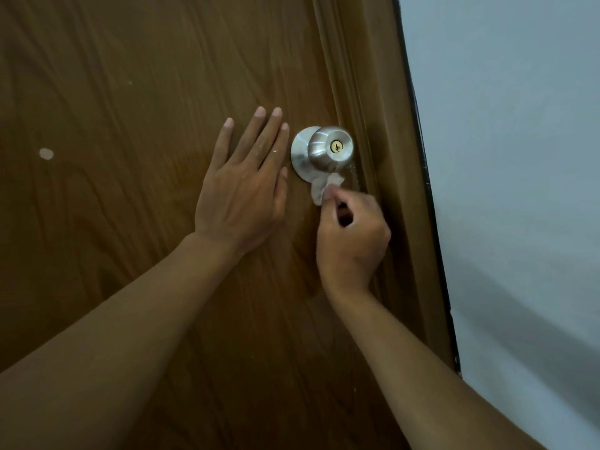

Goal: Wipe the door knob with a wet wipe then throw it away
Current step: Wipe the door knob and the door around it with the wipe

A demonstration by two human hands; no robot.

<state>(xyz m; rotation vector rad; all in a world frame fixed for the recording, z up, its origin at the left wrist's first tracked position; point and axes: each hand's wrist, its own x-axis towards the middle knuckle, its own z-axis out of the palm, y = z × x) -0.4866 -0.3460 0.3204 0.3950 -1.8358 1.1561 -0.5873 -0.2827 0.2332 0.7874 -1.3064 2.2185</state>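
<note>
The person's left hand [242, 193] and right hand [352, 235] are both bare, with no rings or watch. The forearms have no sleeves on them. The fingernails are short and pale.

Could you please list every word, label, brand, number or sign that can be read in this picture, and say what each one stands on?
There are none. The door knob shows only a bare brass keyhole, with no brand mark that can be made out. The wet wipe pinched in the right hand, the door under the flat left hand, and the wall carry no print.
</note>
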